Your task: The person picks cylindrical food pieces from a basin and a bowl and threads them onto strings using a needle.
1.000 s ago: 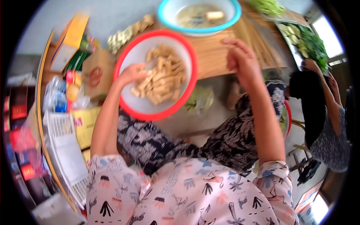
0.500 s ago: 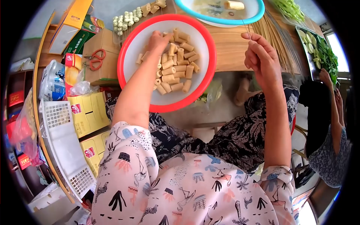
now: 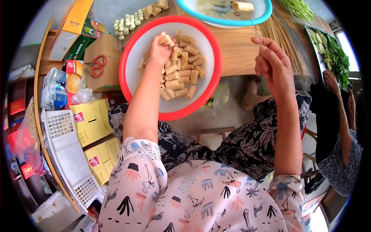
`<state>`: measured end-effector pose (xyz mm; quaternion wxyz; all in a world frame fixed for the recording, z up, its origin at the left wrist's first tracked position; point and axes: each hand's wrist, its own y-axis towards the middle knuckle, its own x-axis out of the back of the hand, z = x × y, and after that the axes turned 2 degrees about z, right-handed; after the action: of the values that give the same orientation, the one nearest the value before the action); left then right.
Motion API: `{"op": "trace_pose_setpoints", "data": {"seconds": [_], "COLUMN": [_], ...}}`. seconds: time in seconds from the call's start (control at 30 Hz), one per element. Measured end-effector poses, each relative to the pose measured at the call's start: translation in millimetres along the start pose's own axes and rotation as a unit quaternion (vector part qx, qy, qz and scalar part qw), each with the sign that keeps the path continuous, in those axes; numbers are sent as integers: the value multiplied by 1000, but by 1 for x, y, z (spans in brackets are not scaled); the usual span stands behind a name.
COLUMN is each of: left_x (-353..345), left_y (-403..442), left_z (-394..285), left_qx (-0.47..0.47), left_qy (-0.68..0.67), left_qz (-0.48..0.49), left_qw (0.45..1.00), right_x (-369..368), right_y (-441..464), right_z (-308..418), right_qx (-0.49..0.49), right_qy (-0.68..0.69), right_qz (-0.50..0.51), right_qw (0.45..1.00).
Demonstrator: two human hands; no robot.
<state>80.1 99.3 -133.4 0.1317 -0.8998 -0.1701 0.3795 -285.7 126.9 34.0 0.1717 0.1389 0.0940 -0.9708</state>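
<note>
In the head view, my left hand (image 3: 155,50) is over the red-rimmed white basin (image 3: 123,73), its fingers closed around tan hollow rolls (image 3: 166,40) that look like bean curd rolls. More of these tan rolls (image 3: 184,73) lie heaped in the basin below. To the right, above the table edge, my right hand (image 3: 275,60) pinches a thin skewer (image 3: 253,26). The skewer points up and left toward a single tan roll (image 3: 242,6) that appears over the blue-rimmed basin (image 3: 228,22); whether it pierces that roll I cannot tell.
Loose skewers (image 3: 284,42) lie on the wooden table (image 3: 235,58). Pale skewered pieces (image 3: 126,24) are at the back left. Red scissors (image 3: 98,65) rest by a cardboard box (image 3: 104,50). At right, another person's hand (image 3: 331,81) is at a tray of greens (image 3: 340,58).
My left hand has lifted slightly out of the heap and turned, now showing rolls in its fingers. My right hand has shifted a little down and right with the skewer.
</note>
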Motion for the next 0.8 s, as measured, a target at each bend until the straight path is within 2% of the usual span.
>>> {"op": "trace_pose_setpoints", "data": {"seconds": [0.03,0.1,0.13,0.23,0.3,0.4,0.57,0.63,0.7,0.8], "left_x": [-3,-22,-27,-35,-40,-76,-136,-163,-200,-241], "left_y": [-7,-26,-27,-15,0,17,59,73,68,75], "left_z": [-4,-11,-15,-24,-34,-49,-70,-72,-65,-61], "left_qx": [-4,-39,-40,-73,-61,-57,-7,-14,-25,-89], "left_qy": [2,-161,-196,-208,-252,-201,-111,15,72,229], "left_qz": [-1,35,23,48,75,-20,4,46,46,34], "left_qw": [1000,986,980,974,963,978,994,999,996,969], "right_x": [1,0,0,-1,0,2,9,14,19,26], "right_y": [1,1,1,-2,-3,-3,-6,-7,-10,-9], "right_z": [0,0,0,3,4,6,11,14,16,23], "right_qx": [-2,2,4,0,7,12,-1,2,15,19], "right_qy": [-1,2,3,6,14,29,39,38,48,58], "right_qz": [3,9,10,5,1,-5,-6,-13,-6,-27], "right_qw": [1000,1000,1000,1000,1000,999,999,999,999,998]}}
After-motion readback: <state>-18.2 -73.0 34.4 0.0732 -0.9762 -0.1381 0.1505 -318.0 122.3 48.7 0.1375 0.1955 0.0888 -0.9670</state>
